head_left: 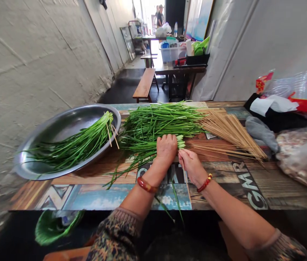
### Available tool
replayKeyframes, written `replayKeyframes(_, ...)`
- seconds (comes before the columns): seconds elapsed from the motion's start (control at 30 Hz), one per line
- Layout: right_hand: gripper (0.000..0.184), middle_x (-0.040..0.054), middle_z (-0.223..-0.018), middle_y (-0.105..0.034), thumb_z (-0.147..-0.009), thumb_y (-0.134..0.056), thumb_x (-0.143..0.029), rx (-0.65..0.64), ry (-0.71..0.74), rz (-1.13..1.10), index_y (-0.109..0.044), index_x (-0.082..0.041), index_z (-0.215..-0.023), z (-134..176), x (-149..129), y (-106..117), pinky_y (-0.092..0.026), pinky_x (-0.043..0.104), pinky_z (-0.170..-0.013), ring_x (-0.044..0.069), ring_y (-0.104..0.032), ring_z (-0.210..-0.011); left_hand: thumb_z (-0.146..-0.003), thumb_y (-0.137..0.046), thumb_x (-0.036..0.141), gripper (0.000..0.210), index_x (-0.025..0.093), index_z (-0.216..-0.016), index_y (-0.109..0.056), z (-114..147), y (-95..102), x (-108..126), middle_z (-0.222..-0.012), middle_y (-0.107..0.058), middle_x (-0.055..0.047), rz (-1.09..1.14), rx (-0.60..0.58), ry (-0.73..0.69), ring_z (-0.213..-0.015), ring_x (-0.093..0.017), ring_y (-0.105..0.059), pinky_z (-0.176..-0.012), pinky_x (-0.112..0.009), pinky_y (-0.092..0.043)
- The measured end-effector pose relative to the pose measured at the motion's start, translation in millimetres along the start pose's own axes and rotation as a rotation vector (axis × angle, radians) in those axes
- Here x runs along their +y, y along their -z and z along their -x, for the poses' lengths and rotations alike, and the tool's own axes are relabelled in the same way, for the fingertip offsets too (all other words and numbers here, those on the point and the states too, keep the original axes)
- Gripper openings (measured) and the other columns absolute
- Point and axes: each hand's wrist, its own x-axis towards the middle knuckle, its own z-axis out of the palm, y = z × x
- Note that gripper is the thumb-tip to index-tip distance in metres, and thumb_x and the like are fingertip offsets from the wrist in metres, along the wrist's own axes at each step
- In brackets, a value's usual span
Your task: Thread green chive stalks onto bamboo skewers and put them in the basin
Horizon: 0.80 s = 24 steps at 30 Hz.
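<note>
My left hand (167, 149) is closed over a bunch of garlic chives (144, 148), whose pale cut ends (181, 141) stick out to its right. Right beside those ends, my right hand (192, 166) pinches a thin bamboo skewer (183, 169) that points down toward the table's near edge. Whether its tip is in the chives is hidden by my fingers. Behind my hands lies a larger heap of green chives (164, 117). To the right of it, many loose bamboo skewers (229, 128) are fanned out. Skewered chives (80, 146) rest in a metal basin (57, 125) on the left.
Clear plastic bags of pale pieces (298, 156), a grey cloth-like bundle (260, 132) and a black bag (273, 117) crowd the right side. A green bag-lined bin (47, 228) stands below the table. Farther off are a bench (144, 83), another table and people.
</note>
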Motion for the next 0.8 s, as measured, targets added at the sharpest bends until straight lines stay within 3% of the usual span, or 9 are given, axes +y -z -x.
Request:
replayKeyframes(0.2, 0.034, -0.0088, -0.045, -0.034, -0.073, -0.061, -0.044, 0.054, -0.097, -0.140, -0.040, -0.021, -0.058, 51.5, 0.8, -18.2, -0.017, 0.021, -0.039, 0.005, -0.024, -0.039, -0.092, -0.040, 0.015, 0.020, 0.013, -0.097, -0.060, 1.1, -1.5, -2.3, -0.093, -0.062, -0.013, 0.029, -0.033, -0.050, -0.093, -0.026, -0.056, -0.075, -0.037, -0.037)
replayKeyframes(0.37, 0.038, -0.0058, -0.048, -0.043, -0.087, -0.052, -0.047, -0.242, -0.094, 0.066, -0.049, -0.019, -0.063, 91.3, -3.0, 2.2, -0.025, 0.021, -0.042, 0.007, -0.034, -0.041, -0.092, -0.037, 0.013, 0.025, 0.013, -0.097, -0.061, -2.0, 0.2, -11.0, -0.096, -0.062, -0.014, 0.022, -0.044, 0.001, -0.095, -0.026, -0.057, -0.076, -0.037, -0.038)
replayKeyframes(0.47, 0.037, -0.0003, -0.062, -0.058, -0.088, -0.055, -0.048, -0.310, -0.023, 0.199, -0.056, -0.017, -0.068, 86.7, -11.0, 31.0, -0.035, 0.022, -0.051, 0.008, -0.049, -0.053, -0.090, -0.039, 0.014, 0.024, 0.013, -0.099, -0.061, 0.3, 2.0, -11.7, -0.098, -0.062, -0.014, 0.031, -0.041, -0.011, -0.097, -0.027, -0.056, -0.076, -0.038, -0.038)
replayKeyframes(0.67, 0.028, -0.0022, -0.065, -0.058, -0.085, -0.060, -0.046, -0.184, 0.006, 0.124, -0.064, -0.018, -0.087, 61.0, -22.8, 57.9, -0.031, 0.021, -0.047, 0.007, -0.049, -0.052, -0.086, -0.043, 0.013, 0.029, 0.015, -0.109, -0.060, 3.5, 4.7, -11.5, -0.100, -0.062, -0.013, 0.050, 0.014, -0.065, -0.096, -0.029, -0.056, -0.075, -0.039, -0.036)
replayKeyframes(0.8, 0.031, -0.0032, -0.063, -0.056, -0.083, -0.061, -0.045, -0.127, 0.109, 0.276, -0.066, -0.019, -0.100, 56.0, -27.2, 68.4, -0.033, 0.022, -0.047, 0.008, -0.047, -0.049, -0.084, -0.045, 0.014, 0.035, 0.019, -0.117, -0.058, 1.3, 6.4, -13.8, -0.101, -0.063, -0.013, 0.052, 0.070, -0.087, -0.098, -0.030, -0.055, -0.075, -0.039, -0.035)
